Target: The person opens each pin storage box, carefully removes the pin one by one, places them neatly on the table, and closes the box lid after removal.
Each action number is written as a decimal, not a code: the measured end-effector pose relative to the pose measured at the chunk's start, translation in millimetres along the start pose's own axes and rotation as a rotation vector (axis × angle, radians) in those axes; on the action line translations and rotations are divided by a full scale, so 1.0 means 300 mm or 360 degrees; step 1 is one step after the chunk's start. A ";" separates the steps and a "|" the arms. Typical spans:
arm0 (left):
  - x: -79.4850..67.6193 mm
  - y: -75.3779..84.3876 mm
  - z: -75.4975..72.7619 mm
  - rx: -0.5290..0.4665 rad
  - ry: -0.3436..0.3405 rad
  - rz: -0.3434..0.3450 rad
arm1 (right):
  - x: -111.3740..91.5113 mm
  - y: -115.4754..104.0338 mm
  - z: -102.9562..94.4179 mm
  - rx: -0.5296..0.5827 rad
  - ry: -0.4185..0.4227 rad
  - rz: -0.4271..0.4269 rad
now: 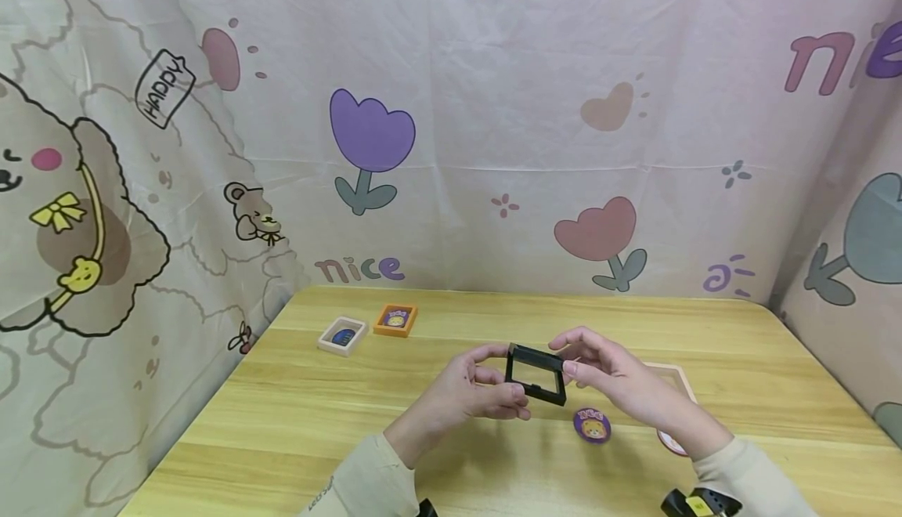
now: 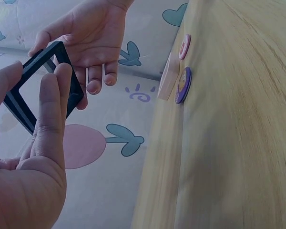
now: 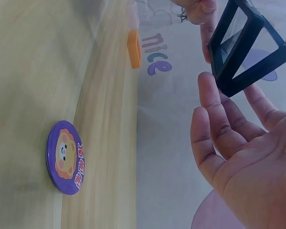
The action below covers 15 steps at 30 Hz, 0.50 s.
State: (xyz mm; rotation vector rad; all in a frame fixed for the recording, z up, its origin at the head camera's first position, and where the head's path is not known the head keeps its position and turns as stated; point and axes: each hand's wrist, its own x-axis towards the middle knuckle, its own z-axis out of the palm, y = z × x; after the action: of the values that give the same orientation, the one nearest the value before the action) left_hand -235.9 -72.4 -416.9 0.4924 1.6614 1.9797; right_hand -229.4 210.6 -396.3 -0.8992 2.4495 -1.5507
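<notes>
A black square display frame [image 1: 541,395] with a see-through middle is held up above the table. The left hand [image 1: 468,388] grips its left side, thumb in front and fingers behind. At the upper right corner, the right hand [image 1: 630,384] pinches the frame with its thumb and a finger. The right wrist view shows the black frame [image 3: 250,76] as two parts spread in a V, with clear film between. Below the right hand lies a round purple badge [image 1: 592,426] with a yellow cartoon face.
Partly behind the right forearm are a pale pink frame [image 1: 678,376] and a red-rimmed round badge [image 1: 669,443]. At the back left lie a whitish frame [image 1: 326,342] with a blue piece and an orange frame [image 1: 391,332] with a purple badge. A printed curtain [image 1: 493,110] hangs behind the table.
</notes>
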 end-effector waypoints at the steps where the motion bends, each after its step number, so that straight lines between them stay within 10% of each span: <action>1: 0.000 0.000 0.000 0.0001 0.0000 0.0003 | 0.000 0.000 0.000 0.0004 -0.0007 0.0001; 15: 0.003 0.005 0.001 0.0015 0.0000 0.0004 | -0.006 0.012 0.016 0.0014 -0.0030 -0.0021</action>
State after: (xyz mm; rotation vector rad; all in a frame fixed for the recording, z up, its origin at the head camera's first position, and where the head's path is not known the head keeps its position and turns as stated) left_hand -236.7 -71.8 -415.5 0.4983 1.6713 1.9748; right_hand -227.5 208.8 -402.1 -0.9266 2.4267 -1.5487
